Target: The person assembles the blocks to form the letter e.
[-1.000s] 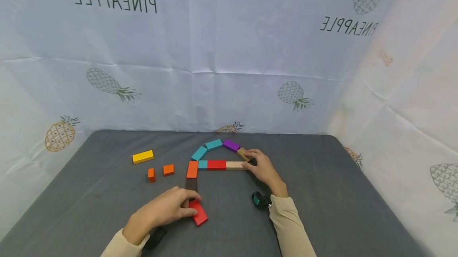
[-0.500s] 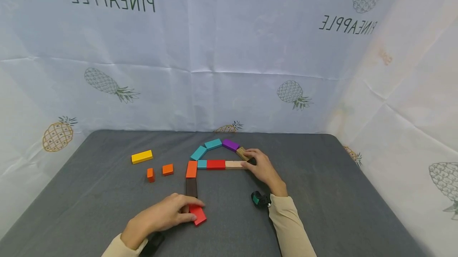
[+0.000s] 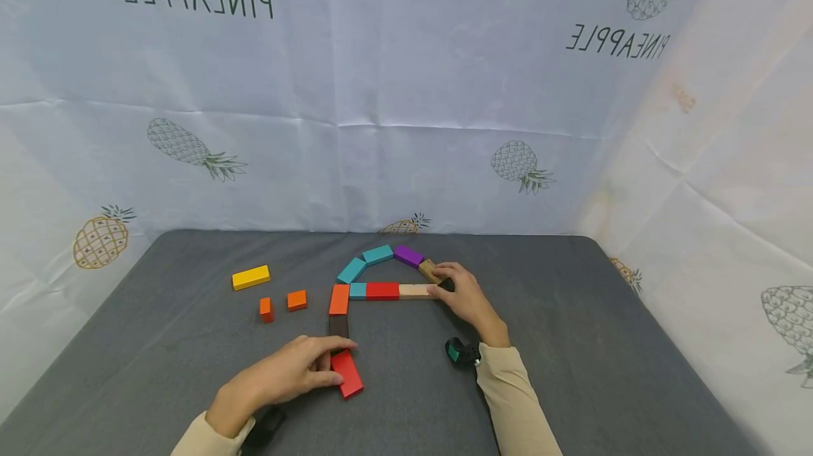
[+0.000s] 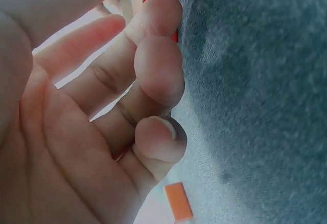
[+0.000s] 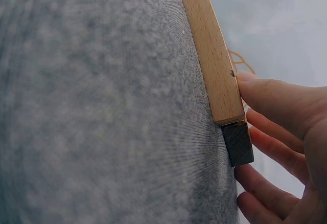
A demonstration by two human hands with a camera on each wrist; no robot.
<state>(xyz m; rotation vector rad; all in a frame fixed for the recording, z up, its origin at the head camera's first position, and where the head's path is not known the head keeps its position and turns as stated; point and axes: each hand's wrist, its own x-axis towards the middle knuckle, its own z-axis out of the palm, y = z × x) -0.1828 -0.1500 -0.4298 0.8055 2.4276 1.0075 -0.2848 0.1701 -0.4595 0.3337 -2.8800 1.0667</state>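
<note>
My left hand is at the red block, with thumb and index finger apart: the thumb touches its left long side, the index finger reaches across its far end. Whether they pinch it, I cannot tell. The block lies flat on the gray cloth, its long axis slanting from far left to near right, 1 short end towards me.

My right hand rests its thumb on the pale wood block, whose long axis runs left to right; my fingers curve about the small black block at its right end. I cannot tell if they squeeze.

Beyond the red block, the dark brown block and the orange-red block point away from me, end to end. Rightward run a short teal block and a second red block. Behind that row, 2 teal blocks, a purple block and a brown block arch over. Further left lie a yellow block and 2 small orange blocks.
</note>
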